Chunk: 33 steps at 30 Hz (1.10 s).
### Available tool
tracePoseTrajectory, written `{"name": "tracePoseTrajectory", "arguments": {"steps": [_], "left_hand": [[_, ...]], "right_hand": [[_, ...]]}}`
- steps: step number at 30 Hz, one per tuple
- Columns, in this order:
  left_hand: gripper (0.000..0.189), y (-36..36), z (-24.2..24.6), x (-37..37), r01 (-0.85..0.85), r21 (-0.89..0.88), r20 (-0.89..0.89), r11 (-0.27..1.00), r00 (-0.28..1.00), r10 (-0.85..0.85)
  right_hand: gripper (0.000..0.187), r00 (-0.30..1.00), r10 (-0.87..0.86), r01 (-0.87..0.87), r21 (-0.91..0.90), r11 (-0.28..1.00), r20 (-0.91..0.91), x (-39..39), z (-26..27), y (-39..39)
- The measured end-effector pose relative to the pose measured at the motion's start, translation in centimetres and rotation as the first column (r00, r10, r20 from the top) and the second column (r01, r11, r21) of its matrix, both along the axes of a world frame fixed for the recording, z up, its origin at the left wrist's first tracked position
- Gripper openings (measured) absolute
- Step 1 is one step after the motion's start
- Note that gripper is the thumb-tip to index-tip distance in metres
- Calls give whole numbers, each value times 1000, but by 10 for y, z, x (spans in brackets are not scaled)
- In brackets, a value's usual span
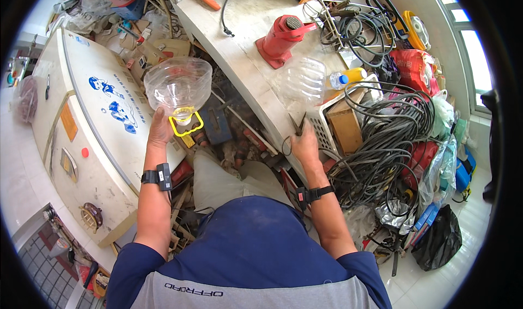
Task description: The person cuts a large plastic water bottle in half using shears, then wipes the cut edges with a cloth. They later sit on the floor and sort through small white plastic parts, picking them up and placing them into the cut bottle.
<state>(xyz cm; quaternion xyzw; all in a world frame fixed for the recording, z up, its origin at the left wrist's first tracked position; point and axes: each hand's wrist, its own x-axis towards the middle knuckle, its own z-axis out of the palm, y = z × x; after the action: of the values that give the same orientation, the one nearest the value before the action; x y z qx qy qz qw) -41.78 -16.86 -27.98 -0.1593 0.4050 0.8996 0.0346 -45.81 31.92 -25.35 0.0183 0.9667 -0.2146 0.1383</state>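
My left hand holds the cut top part of a clear plastic jug, its neck with a yellow handle pointing down toward me. In my right hand is a pair of dark scissors, the blades apart and pointing away from me, over the counter's edge. Beyond that hand, the other cut part of the clear jug lies on the pale tiled counter, close to a red bottle jack. A thin cord loops beside my right hand.
Right of my right hand stand a white plastic basket with a wooden box and a large heap of black cable. A white refrigerator lies at the left. Clutter covers the floor by my feet, including a blue metal piece.
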Motion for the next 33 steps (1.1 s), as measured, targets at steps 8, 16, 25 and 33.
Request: {"name": "tracePoseTrajectory", "arguments": {"steps": [8, 16, 25, 33], "left_hand": [[118, -6, 15, 16, 9, -18, -10, 1000, 1000, -9], [118, -13, 13, 40, -16, -5, -3, 1000, 1000, 16], [121, -31, 20, 63, -65, -23, -14, 998, 998, 65], [101, -48, 27, 70, -247, 80, -54, 966, 966, 252]], "right_hand": [[84, 876, 463, -298, 605, 738, -134, -124, 39, -12], [70, 922, 386, -327, 584, 743, 24, -186, 60, -17], [52, 961, 275, -267, 193, 944, -15, -187, 99, -33], [50, 981, 174, -140, -305, 942, 88, -154, 92, -106]]}}
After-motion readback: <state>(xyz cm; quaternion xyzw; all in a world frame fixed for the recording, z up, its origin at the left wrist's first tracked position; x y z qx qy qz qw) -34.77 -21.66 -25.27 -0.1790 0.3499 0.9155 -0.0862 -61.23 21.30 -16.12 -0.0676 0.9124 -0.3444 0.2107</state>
